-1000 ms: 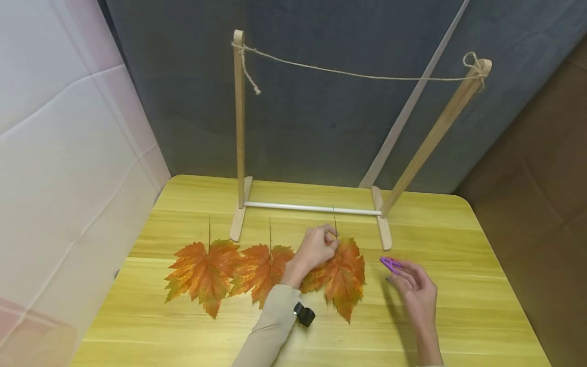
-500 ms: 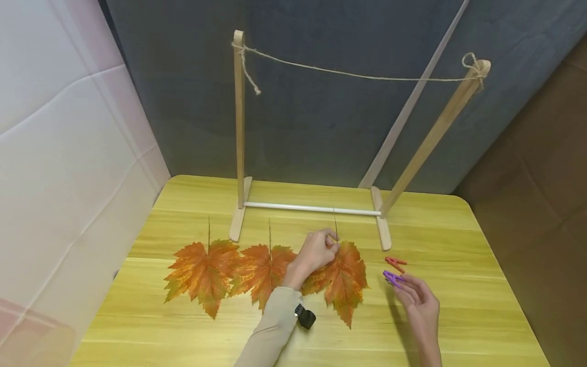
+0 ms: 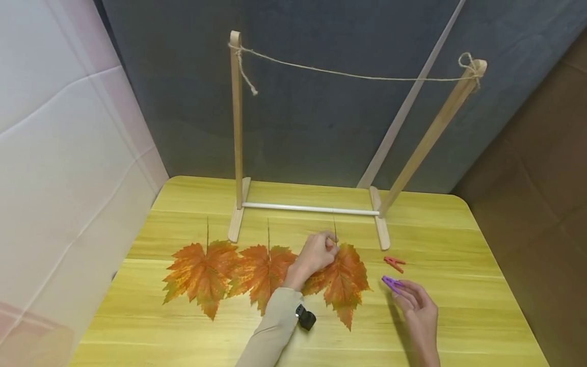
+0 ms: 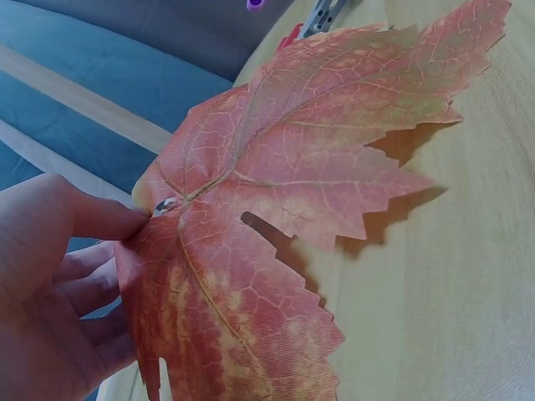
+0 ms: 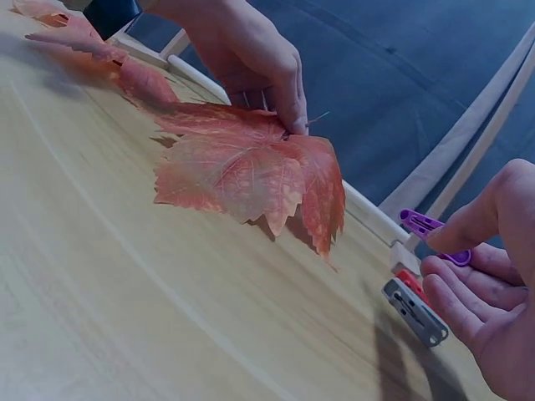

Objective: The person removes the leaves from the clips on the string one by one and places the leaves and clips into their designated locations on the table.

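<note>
My left hand (image 3: 316, 252) pinches the right-hand artificial maple leaf (image 3: 344, 280) where its thin stem meets the blade. In the left wrist view, the thumb presses at that same spot on the leaf (image 4: 251, 175), whose edge stands over the table with a shadow below. To the right, my right hand (image 3: 419, 308) holds a purple clothespin (image 3: 392, 283) between thumb and fingers. Beyond it lies a red clothespin (image 3: 394, 263). The right wrist view also shows a grey clothespin (image 5: 415, 312) beside the red one, under the purple clothespin (image 5: 422, 224).
Two more orange leaves, a left one (image 3: 202, 272) and a middle one (image 3: 261, 270), lie side by side, stems pointing away. Behind them stands a wooden frame (image 3: 237, 127) with a twine line (image 3: 330, 72) tied between its posts and a white rod (image 3: 307, 208) low down.
My right hand has drawn back slightly with the purple clothespin, uncovering the red one. The left hand, still pinching the leaf, has shifted slightly nearer.
</note>
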Available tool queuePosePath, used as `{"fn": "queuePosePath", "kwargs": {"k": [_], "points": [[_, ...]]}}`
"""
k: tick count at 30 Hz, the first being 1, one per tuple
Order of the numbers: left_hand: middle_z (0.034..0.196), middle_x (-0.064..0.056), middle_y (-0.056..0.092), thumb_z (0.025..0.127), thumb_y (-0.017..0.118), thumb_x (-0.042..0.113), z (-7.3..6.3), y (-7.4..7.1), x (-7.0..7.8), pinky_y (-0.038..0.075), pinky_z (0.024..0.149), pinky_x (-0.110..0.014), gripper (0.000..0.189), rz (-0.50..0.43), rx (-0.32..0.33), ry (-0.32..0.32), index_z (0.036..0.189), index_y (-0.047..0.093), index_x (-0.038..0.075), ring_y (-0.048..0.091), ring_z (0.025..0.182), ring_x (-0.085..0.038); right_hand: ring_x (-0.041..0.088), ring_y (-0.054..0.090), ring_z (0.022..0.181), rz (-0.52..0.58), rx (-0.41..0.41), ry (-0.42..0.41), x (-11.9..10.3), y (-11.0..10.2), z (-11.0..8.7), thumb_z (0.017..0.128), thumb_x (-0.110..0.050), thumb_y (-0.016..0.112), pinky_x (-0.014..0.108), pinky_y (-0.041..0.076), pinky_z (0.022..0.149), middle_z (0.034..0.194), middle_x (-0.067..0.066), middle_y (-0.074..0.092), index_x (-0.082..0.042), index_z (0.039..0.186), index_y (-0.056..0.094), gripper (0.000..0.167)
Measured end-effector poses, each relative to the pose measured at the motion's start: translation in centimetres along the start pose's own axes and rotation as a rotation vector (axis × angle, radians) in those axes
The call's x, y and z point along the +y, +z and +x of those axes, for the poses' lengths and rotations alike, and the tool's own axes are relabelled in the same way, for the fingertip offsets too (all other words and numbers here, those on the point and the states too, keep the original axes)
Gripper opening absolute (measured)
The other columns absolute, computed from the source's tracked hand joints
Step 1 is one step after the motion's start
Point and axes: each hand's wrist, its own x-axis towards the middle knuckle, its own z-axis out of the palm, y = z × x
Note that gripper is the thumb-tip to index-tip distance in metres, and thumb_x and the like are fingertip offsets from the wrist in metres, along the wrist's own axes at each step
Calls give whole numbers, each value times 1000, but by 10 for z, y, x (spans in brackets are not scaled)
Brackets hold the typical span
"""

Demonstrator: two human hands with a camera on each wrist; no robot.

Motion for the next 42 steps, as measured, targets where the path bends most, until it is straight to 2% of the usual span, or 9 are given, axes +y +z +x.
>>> {"fn": "queuePosePath", "kwargs": {"k": [6,15,26,29,36,39,42], "points": [[104,-8,70,97,67,16,3,3,-3,54,75,-33,25,39,5,-3,120,67,7,66,90,-20,1,70,93,-33,-1,17,6,1,-1,87,7,70,16,55,84,100,-12,71,4,130,59,45],[107,-7,69,97,68,16,8,10,-8,54,79,-32,28,64,11,2,123,66,6,65,96,-20,0,70,87,-23,20,-11,17,0,0,85,13,68,15,56,80,93,-13,71,10,128,58,44],[108,-6,67,98,68,20,11,15,-10,51,73,-29,27,127,8,-8,121,67,8,61,90,-17,0,70,84,-75,44,-54,25,4,2,82,18,64,14,56,79,92,-11,71,11,122,62,41],[109,-6,67,98,68,21,12,17,-12,51,72,-29,26,148,12,-8,121,67,8,60,88,-16,-1,70,83,-96,50,-70,26,5,2,80,20,64,13,56,78,93,-6,72,11,119,63,40],[105,-5,66,97,69,21,12,20,-12,49,70,-28,26,171,17,-11,120,67,8,56,83,-14,-3,68,82,-190,63,-154,29,6,2,78,19,66,12,55,78,107,25,71,9,116,65,38],[102,-5,64,97,69,21,12,21,-13,48,68,-28,26,189,21,-9,119,66,8,55,82,-14,-4,66,81,-223,71,-203,31,6,2,78,18,69,11,54,77,106,27,71,9,113,66,36],[106,-5,64,96,70,21,12,23,-13,49,71,-29,25,218,32,-1,117,66,8,57,89,-17,-4,65,79,-261,83,-239,31,6,0,78,17,72,9,53,76,102,26,72,8,111,67,34]]}}
